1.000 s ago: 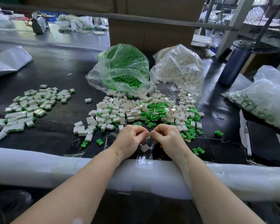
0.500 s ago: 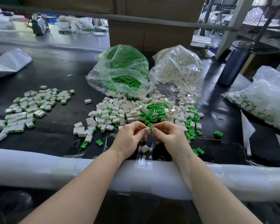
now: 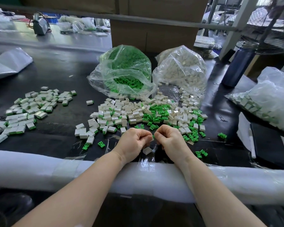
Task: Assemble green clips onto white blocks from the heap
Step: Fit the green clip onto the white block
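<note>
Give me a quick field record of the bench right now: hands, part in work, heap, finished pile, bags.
left hand: fingers curled, pinching the part
right hand: pinching small green plastic clip
mixed heap of white blocks and green clips: beyond the hands
assembled pile: far left
clear bag of green clips: open, behind heap
clear bag of white blocks: beside it

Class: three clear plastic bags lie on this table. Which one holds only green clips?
The left bag of the middle pair; its neighbour holds white blocks, the far-right one assembled pieces.
</note>
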Action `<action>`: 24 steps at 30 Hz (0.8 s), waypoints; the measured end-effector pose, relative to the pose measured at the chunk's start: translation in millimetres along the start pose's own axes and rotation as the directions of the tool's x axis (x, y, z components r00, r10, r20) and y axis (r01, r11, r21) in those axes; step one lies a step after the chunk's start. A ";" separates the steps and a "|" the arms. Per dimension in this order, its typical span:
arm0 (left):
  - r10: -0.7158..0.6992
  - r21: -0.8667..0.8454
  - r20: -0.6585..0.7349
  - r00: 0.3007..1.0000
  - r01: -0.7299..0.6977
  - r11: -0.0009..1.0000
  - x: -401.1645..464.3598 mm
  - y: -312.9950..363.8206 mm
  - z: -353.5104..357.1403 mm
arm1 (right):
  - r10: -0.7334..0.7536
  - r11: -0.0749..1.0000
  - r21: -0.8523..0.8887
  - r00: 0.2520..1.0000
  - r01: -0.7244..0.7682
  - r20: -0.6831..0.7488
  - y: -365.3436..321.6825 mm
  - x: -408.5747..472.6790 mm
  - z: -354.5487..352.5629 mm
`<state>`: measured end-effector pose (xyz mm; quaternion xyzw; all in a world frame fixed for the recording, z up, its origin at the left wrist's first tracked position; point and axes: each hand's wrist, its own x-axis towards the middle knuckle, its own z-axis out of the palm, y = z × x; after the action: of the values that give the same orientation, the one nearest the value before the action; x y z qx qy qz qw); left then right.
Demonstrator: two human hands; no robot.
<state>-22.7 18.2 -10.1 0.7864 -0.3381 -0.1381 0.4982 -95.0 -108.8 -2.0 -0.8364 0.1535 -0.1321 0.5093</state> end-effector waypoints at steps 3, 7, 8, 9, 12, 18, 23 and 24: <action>0.010 0.035 -0.005 1.000 -0.010 0.999 -0.3 -0.7 0.2 | -0.003 1.000 -0.021 1.000 0.003 0.018 -0.4 0.0 -0.3; 0.018 0.085 -0.017 1.000 -0.017 0.996 -0.6 -1.8 0.8 | 0.006 0.998 -0.064 0.999 -0.003 0.034 -0.5 -0.3 -0.8; 0.023 0.093 -0.014 1.000 -0.022 0.995 -0.7 -2.0 0.8 | 0.009 0.997 -0.071 0.999 -0.006 0.039 -0.7 -0.3 -0.9; 0.026 0.102 -0.012 1.000 -0.025 0.994 -0.6 -1.9 0.7 | 0.013 0.997 -0.074 0.999 -0.010 0.044 -0.8 -0.2 -0.9; 0.036 0.141 -0.014 0.999 -0.034 0.989 -0.6 -0.7 1.4 | 0.012 0.997 -0.079 0.999 -0.008 0.053 -1.3 0.1 -1.4; 0.066 0.214 -0.018 0.998 -0.061 0.975 -1.4 2.9 1.8 | 0.003 0.995 -0.097 0.998 0.002 0.058 -1.3 0.2 -1.4; 0.048 0.178 -0.047 0.998 -0.039 0.983 -1.9 3.8 2.2 | 0.002 0.999 -0.051 0.999 0.000 0.037 -0.5 0.4 -0.1; 0.037 0.156 -0.061 0.997 -0.027 0.987 -1.9 4.0 2.4 | -0.003 0.999 -0.039 1.000 0.004 0.020 -0.2 0.6 0.5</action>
<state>-27.0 16.7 -7.8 0.8210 -0.3445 -0.0783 0.4485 -94.2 -108.5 -2.0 -0.8478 0.1494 -0.1216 0.4941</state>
